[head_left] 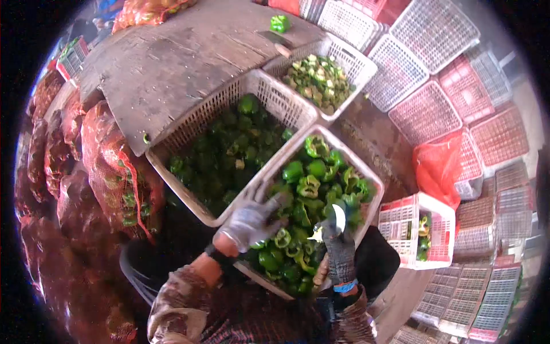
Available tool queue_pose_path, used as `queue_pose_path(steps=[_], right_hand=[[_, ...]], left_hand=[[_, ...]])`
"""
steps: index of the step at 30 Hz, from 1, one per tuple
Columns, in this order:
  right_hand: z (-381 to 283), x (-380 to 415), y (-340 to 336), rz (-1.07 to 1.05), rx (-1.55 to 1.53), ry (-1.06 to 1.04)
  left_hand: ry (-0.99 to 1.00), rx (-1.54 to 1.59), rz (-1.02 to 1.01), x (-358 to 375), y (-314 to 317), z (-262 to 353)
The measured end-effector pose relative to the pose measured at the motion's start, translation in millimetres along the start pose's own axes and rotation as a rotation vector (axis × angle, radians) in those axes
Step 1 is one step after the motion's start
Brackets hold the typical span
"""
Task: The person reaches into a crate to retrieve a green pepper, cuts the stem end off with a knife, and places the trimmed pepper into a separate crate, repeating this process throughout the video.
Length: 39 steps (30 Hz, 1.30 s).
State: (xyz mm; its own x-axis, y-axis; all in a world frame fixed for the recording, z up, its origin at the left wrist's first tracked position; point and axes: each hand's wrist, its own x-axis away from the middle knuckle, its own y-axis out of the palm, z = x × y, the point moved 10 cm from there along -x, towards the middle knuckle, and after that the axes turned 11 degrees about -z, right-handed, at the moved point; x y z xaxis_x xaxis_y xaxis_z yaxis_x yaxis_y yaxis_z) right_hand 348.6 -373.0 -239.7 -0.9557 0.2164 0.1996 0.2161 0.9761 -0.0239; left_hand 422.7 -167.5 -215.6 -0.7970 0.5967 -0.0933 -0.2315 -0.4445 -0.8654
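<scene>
My left hand (251,221), in a pale work glove, is over the left edge of a crate of cut green peppers (309,187). Its fingers are spread and somewhat blurred, and I see nothing in them. My right hand (339,246), in a dark glove with a blue band at the wrist, is closed over the same crate's right side. From it sticks up a knife (339,218) with a bright, curved-looking blade; its handle is hidden by the fingers. A pale pepper scrap (317,234) lies beside the right hand's fingers.
A larger crate (229,207) of darker green peppers stands to the left. Behind is a crate (362,66) of pepper cores. One pepper (279,23) and a knife (274,39) lie on the board (172,63). Mesh sacks (109,143) line the left; stacked crates (427,114) fill the right.
</scene>
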Motion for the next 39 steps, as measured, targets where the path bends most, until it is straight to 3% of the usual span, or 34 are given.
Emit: queue_pose_path(steps=[3,7,9,11,13,17,20,21,22,24,26,27,28,30,32,35,36,38,39], right_hand=[[-23.4,-88.7,5.7,-0.079,0.012,-0.093],[-127.9,-210.8,29.7,-0.078,0.170,-0.295],[-167.7,-207.7,57.4,-0.001,0.791,-0.509],[-174.6,-150.1,99.1,0.093,1.286,-0.733],[-148.6,-100.5,104.9,0.070,1.134,-0.707],[-17.5,-56.0,46.2,0.132,0.189,-0.280],[2.1,-50.6,73.7,0.092,0.153,-0.082],[1.7,-47.3,85.0,0.051,0.221,-0.021],[76.0,-63.7,55.3,0.061,0.392,0.014],[52.1,-49.8,90.9,0.097,1.588,-0.352],[58.3,-49.6,71.6,0.145,0.793,0.014],[75.5,-48.4,69.2,0.173,0.385,0.179],[78.4,-53.0,69.6,0.147,0.380,0.058],[89.8,-50.6,66.9,0.114,0.439,-0.106],[74.0,-43.6,72.8,0.107,0.654,-0.026],[93.0,-44.1,77.2,0.007,0.381,0.160],[83.1,-46.6,80.5,0.009,0.379,-0.056],[86.6,-42.2,76.6,0.008,0.708,-0.062],[91.1,-40.1,73.4,0.017,0.699,-0.068]], left_hand=[[-0.082,-0.172,-0.249,0.6,49.6,-2.9],[-0.116,-0.128,-0.259,11.0,61.3,-16.8],[-0.122,-0.138,-0.303,6.7,73.8,-22.1],[-0.079,-0.081,-0.291,-4.9,76.7,-27.5],[-0.049,-0.042,-0.251,-19.8,86.1,-33.1],[-0.020,0.025,-0.229,-29.3,89.1,-33.0],[-0.026,-0.006,-0.236,-24.6,79.0,-35.0],[-0.015,-0.004,-0.250,-22.5,74.5,-33.8],[0.002,0.003,-0.265,-23.8,68.0,-30.2],[0.082,0.174,-0.240,-17.1,20.6,-38.0],[0.088,0.375,-0.294,-13.3,-2.8,-61.9],[-0.110,0.253,-0.467,-19.1,-13.2,-87.8],[-0.305,0.122,-0.630,-23.1,-21.3,-118.4],[-0.501,-0.113,-0.697,-28.8,8.5,-196.9],[-0.350,-0.261,-0.709,-31.5,60.3,-240.7],[-0.382,-0.266,-0.648,-12.7,164.8,-320.5],[-0.384,-0.273,-0.631,-8.0,190.9,-338.6],[-0.355,-0.313,-0.612,0.5,224.4,-364.1],[-0.342,-0.327,-0.600,0.9,226.0,-360.1]])
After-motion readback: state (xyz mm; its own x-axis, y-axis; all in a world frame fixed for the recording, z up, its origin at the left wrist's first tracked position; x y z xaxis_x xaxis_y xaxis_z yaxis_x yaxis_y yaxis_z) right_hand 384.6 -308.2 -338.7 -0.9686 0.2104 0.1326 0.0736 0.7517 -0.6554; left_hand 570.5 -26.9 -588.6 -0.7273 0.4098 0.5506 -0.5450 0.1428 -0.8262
